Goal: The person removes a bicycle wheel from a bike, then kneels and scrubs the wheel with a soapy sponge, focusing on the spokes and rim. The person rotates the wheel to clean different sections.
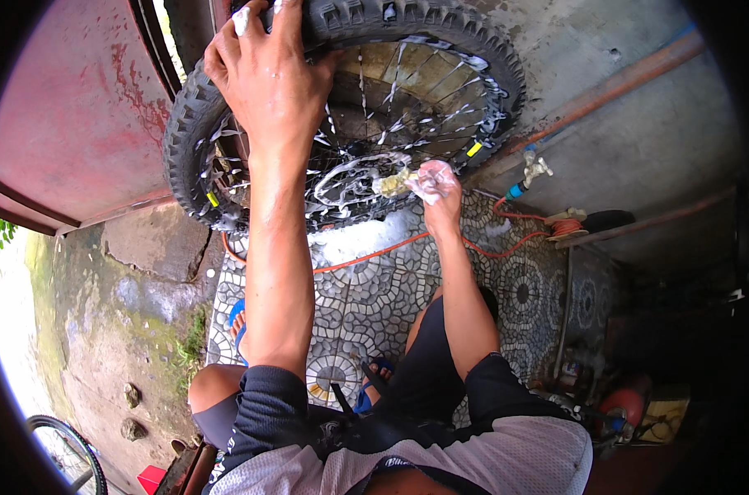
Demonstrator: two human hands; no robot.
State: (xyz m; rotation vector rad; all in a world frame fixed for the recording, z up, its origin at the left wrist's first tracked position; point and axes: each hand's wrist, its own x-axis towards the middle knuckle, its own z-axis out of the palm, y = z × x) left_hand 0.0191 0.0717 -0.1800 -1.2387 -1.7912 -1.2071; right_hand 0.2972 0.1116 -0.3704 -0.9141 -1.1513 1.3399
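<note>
A bicycle wheel [494,62] with a black knobbly tyre stands before me, its spokes and rim streaked with white foam. My left hand [274,95] grips the tyre at its upper left, with foam on the fingers. In my right hand [438,183], wet with suds, is a yellowish sponge [393,183]. The sponge is against the soapy disc [329,186] near the hub, or very close to it. Part of the wheel is hidden behind my left forearm.
White foam [366,239] lies on the patterned tile floor [374,289] under the wheel. An orange hose [374,256] crosses there toward a tap [537,168] on the right. A red panel [69,99] stands at left; another bicycle wheel [76,437] shows lower left.
</note>
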